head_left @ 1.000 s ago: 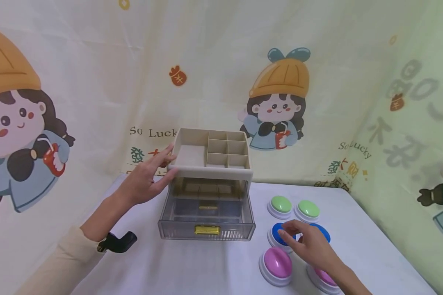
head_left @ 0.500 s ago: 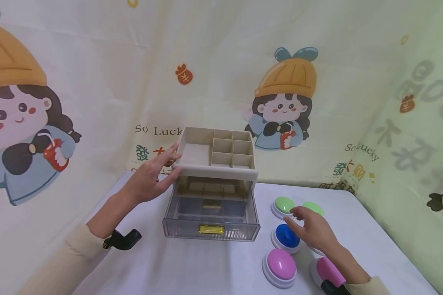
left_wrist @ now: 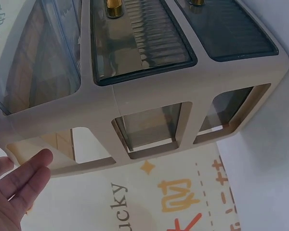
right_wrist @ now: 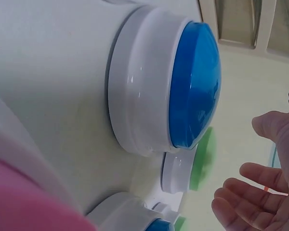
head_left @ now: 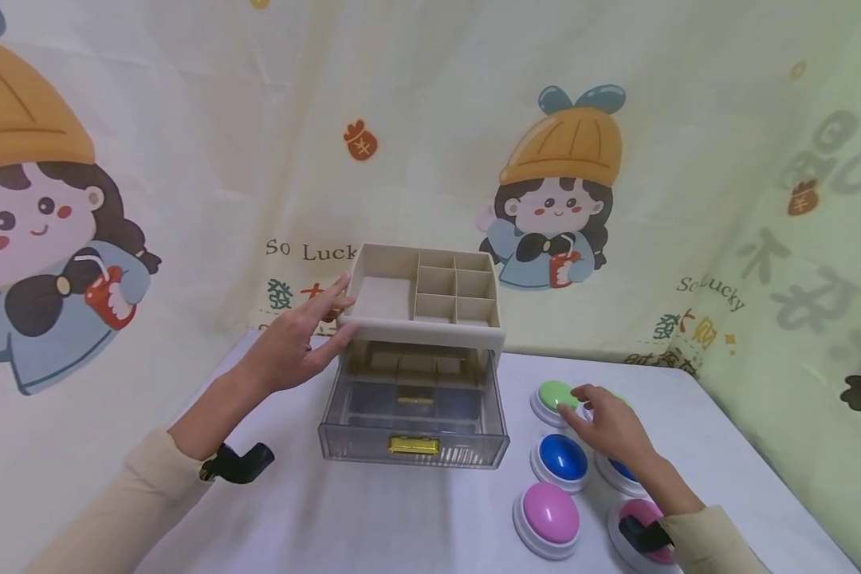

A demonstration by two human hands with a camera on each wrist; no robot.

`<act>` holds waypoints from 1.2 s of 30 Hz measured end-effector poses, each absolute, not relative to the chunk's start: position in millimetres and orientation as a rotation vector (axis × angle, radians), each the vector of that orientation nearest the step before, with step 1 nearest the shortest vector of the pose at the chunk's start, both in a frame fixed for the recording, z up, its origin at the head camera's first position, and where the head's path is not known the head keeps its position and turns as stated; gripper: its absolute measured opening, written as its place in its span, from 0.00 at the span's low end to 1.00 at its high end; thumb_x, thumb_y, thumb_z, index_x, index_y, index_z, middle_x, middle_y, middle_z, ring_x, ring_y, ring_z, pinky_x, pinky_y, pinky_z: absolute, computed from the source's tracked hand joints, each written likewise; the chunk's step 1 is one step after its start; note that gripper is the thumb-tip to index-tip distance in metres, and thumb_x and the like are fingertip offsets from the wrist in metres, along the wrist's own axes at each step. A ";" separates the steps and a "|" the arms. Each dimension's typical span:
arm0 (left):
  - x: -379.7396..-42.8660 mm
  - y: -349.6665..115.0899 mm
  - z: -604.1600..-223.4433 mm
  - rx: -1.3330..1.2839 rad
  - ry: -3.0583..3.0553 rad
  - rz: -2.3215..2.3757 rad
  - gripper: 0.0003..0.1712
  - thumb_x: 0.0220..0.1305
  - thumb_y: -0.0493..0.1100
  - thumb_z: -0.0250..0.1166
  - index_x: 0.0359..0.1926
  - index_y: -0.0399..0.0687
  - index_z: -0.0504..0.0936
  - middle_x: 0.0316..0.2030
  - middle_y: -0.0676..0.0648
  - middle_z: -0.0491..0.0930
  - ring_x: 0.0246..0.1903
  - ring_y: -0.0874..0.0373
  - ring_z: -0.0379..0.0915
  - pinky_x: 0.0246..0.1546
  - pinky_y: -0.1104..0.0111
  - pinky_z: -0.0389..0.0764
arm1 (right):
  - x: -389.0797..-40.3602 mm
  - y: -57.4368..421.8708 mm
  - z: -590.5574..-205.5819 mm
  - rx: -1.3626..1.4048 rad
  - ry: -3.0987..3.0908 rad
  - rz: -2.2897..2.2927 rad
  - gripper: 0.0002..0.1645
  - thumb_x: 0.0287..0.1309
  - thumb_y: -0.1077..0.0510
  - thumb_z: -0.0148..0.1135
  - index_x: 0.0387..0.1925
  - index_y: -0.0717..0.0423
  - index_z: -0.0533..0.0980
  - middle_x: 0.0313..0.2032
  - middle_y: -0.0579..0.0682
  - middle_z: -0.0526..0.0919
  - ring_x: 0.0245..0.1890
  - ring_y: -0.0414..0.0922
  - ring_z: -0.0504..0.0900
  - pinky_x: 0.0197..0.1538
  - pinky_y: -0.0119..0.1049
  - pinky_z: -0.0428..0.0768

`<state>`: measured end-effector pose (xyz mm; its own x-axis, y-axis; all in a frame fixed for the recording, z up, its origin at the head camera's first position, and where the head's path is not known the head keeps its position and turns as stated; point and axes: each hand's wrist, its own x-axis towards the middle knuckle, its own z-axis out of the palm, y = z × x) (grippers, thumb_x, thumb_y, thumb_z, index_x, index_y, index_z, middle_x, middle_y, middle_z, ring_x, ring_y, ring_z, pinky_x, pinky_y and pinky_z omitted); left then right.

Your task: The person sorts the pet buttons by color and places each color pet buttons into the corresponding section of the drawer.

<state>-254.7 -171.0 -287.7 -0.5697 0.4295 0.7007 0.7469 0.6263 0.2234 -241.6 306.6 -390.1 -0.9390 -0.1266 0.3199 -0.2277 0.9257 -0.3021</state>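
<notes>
A beige desktop organizer (head_left: 423, 333) with a divided top tray stands mid-table, its clear grey upper drawer (head_left: 473, 448) pulled out, with a gold handle. My left hand (head_left: 287, 347) touches the organizer's upper left side, thumb by the front corner, fingers extended. In the left wrist view, those fingertips (left_wrist: 43, 161) lie beside the upper side opening; two lower drawers sit closed. My right hand (head_left: 613, 422) hovers with nothing in it, fingers loosely bent, near a green push button (head_left: 554, 393). It partly covers another green button behind it. A blue button (right_wrist: 197, 86) appears large in the right wrist view.
Nearer on the right are a blue button (head_left: 564, 457), a partly hidden blue button (head_left: 620, 472), a pink button (head_left: 551, 513) and another pink one (head_left: 640, 509) under the wrist camera. A printed cloth (head_left: 416, 199) hangs behind the white table (head_left: 373, 526).
My right hand has moved away from me, from above the blue buttons to the green ones. The left hand stays against the organizer. The head view has shifted slightly.
</notes>
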 end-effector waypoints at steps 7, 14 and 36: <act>-252.1 -173.0 -287.2 -0.896 -2.247 -0.681 0.40 0.65 0.47 0.62 0.73 0.46 0.55 0.58 0.45 0.77 0.45 0.52 0.80 0.43 0.55 0.82 | -252.6 304.9 -390.3 0.293 -2.786 0.385 0.31 0.53 0.45 0.68 0.52 0.62 0.75 0.48 0.62 0.80 0.44 0.58 0.81 0.43 0.54 0.81; -253.5 -173.4 -288.6 -0.909 -2.221 -0.674 0.40 0.64 0.45 0.62 0.73 0.44 0.55 0.57 0.44 0.78 0.43 0.53 0.80 0.42 0.56 0.82 | -264.3 303.4 -392.4 0.254 -2.877 0.314 0.38 0.49 0.41 0.69 0.54 0.63 0.73 0.47 0.64 0.79 0.45 0.59 0.79 0.44 0.55 0.81; -254.4 -169.1 -287.8 -0.916 -2.193 -0.682 0.39 0.64 0.45 0.62 0.72 0.44 0.57 0.56 0.45 0.79 0.42 0.54 0.81 0.37 0.61 0.83 | -285.5 313.4 -407.7 0.158 -3.051 0.490 0.53 0.48 0.35 0.67 0.58 0.75 0.66 0.51 0.71 0.74 0.49 0.62 0.75 0.51 0.57 0.76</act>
